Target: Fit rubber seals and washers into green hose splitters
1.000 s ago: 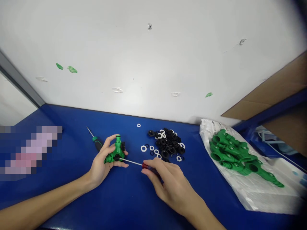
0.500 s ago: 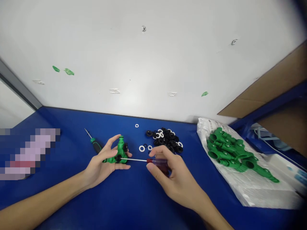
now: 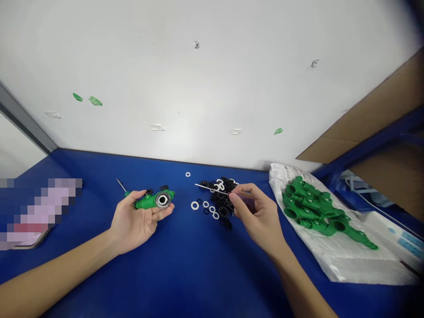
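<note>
The green plastic hose splitter [image 3: 154, 201] has rolled onto its side in the left hand [image 3: 132, 225], and the right hand [image 3: 258, 216] has pulled the thin screwdriver [image 3: 212, 188] away from it, out over the pile of black and white rings [image 3: 220, 201]. The left hand lies palm up, with its fingers curled around the splitter. The right hand pinches narrow around the screwdriver's handle. Holding the splitter still and moving the thin tip slowly seems best, so the small rings do not get knocked. The blue bench [image 3: 185, 274] shows between the left hand and the rings, so there is room to move there. The pile sits near the bench's back edge, and the plastic bag of green parts [image 3: 344, 260] lies just past the right hand.
</note>
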Motion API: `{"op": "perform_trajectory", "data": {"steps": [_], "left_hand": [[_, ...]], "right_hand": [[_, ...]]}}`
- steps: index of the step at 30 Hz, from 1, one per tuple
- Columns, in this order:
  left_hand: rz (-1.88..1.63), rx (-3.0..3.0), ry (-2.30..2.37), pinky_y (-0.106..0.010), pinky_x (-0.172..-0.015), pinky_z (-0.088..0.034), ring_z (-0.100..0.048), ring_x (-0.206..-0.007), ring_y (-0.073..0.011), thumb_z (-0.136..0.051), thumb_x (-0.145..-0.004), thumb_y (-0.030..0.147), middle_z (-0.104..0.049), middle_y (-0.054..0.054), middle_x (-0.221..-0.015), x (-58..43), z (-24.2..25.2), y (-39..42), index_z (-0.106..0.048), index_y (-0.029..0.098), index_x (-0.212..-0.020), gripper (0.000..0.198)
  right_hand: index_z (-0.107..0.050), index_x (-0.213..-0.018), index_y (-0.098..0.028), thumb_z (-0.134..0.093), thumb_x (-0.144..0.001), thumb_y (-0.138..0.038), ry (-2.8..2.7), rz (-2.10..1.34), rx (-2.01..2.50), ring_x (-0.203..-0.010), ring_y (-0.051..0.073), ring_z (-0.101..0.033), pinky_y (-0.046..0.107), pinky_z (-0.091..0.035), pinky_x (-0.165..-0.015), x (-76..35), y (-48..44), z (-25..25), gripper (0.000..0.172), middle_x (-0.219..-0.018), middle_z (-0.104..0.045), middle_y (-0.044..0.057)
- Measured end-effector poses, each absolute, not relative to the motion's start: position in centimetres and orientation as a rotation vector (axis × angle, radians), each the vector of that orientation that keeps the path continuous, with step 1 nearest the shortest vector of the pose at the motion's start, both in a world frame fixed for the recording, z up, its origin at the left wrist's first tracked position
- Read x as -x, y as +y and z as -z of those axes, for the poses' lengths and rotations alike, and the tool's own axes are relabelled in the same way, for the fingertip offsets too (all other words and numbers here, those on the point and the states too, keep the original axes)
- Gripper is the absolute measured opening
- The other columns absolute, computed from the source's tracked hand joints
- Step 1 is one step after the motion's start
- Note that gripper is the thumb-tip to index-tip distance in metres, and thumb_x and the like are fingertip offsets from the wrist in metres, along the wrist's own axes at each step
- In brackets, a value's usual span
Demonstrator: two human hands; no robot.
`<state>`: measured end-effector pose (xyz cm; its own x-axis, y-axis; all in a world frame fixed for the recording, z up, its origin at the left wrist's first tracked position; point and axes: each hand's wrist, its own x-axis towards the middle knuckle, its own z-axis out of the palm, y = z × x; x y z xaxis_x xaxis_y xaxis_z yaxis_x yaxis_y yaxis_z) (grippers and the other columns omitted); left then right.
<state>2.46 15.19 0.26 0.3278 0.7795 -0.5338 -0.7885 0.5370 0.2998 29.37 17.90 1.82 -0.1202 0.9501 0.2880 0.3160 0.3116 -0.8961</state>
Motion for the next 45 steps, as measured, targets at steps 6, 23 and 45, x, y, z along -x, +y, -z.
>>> {"op": "perform_trajectory", "data": {"steps": [6,23,45], "left_hand": [[-1.079,-0.301,0.714,-0.02,-0.042,-0.053,-0.074,-0.067,-0.0251,-0.062,-0.074,0.025,-0.074,-0.016,-0.077,-2.4,-0.2,15.0,-0.053,0.004,-0.126,0.056],[-0.98,-1.549,1.574,-0.033,-0.067,-0.054,-0.07,-0.07,-0.0242,-0.077,-0.065,0.039,-0.074,-0.004,-0.07,3.2,-0.5,21.6,-0.068,0.018,-0.088,0.033],[-0.65,-2.593,1.055,-0.045,-0.095,-0.047,-0.057,-0.108,-0.0279,-0.047,-0.089,0.02,-0.064,-0.014,-0.114,-10.9,-0.9,22.3,-0.061,0.014,-0.111,0.027]], "right_hand": [[-0.053,-0.086,-0.02,-0.061,-0.089,-0.04,-1.619,-0.835,1.159,-0.046,0.008,-0.038,0.02,-0.029,-0.04,-29.6,18.0,-1.7,0.022,-0.059,-0.045,-0.006],[-0.054,-0.085,-0.02,-0.061,-0.088,-0.042,-1.614,-0.759,1.189,-0.048,0.009,-0.04,0.021,-0.029,-0.042,-30.0,18.9,-1.4,0.024,-0.06,-0.046,-0.005],[-0.068,-0.088,-0.015,-0.063,-0.081,-0.047,-1.391,-0.382,1.352,-0.058,0.017,-0.058,0.03,-0.045,-0.059,-39.3,24.1,1.4,0.033,-0.065,-0.065,0.003]]}}
